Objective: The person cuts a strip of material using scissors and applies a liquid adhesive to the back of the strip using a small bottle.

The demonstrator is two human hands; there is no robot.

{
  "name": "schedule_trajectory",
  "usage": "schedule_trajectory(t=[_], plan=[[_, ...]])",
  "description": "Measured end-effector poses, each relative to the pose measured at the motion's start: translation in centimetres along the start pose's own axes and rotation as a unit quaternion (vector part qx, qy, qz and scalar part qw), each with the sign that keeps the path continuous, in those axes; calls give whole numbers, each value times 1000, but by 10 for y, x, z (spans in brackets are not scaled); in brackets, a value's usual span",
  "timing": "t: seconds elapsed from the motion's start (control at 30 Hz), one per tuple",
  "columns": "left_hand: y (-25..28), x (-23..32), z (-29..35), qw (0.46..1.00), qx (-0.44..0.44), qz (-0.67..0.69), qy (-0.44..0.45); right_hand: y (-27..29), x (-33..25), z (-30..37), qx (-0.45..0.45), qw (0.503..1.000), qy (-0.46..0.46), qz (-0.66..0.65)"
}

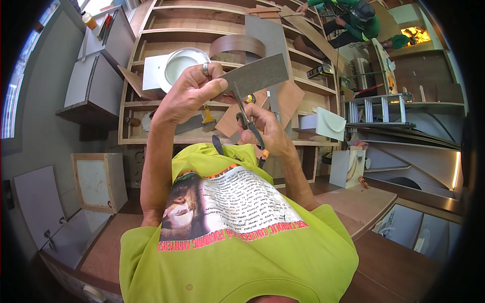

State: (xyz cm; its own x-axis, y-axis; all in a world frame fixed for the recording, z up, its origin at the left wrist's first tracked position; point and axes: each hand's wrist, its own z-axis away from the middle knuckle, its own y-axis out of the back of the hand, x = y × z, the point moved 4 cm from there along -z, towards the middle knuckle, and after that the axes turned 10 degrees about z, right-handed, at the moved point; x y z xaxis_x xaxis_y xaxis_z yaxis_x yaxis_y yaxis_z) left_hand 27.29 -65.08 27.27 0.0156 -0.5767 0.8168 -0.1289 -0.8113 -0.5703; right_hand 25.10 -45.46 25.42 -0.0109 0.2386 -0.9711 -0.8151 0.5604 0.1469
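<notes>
My left hand (pixel 194 92), a ring on one finger, pinches the near-left end of a thin grey-brown laminate sheet (pixel 262 73). In my right hand (pixel 267 130) is a pair of dark-handled scissors (pixel 242 120), fingers wrapped around the handles. The scissor blades point away from me and meet the sheet's near edge, close to my left fingers; how deep they reach into it I cannot tell. Below the sheet, a yellow-handled brush or scraper (pixel 208 119) and a small yellow-and-black round tool (pixel 250 98) lie on the work surface.
A wooden slatted frame (pixel 227 140) spreads before me, bearing a white roll (pixel 166 76), a curved brown strip (pixel 237 44) and loose board pieces (pixel 293 98). Cabinets (pixel 96 86) stand at left. At right are a ladder (pixel 381 108) and a person in green (pixel 361 25) farther back.
</notes>
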Motion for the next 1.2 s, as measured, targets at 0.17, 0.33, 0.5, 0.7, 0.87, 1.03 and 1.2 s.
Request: schedule_trajectory(t=[0.17,0.33,0.5,0.7,0.87,1.03,1.2], plan=[[0,0,0,1000,-12,-4,-6,0,2,1,2,1000,17,2],[-5,3,0,1000,-8,-1,-5,0,2,3,2,999,20,-32],[-4,3,-2,1000,-20,-4,-3,2,3,5,9,999,17,-26],[-9,6,-5,1000,-20,-1,5,2,4,6,18,999,18,-29],[-6,2,-7,1000,-10,-26,-13,2,2,7,23,999,22,-33],[-7,4,-10,999,-13,-41,-3,3,4,6,28,998,18,-49],[-8,5,-12,999,-14,-35,2,3,3,6,35,998,11,-53]])
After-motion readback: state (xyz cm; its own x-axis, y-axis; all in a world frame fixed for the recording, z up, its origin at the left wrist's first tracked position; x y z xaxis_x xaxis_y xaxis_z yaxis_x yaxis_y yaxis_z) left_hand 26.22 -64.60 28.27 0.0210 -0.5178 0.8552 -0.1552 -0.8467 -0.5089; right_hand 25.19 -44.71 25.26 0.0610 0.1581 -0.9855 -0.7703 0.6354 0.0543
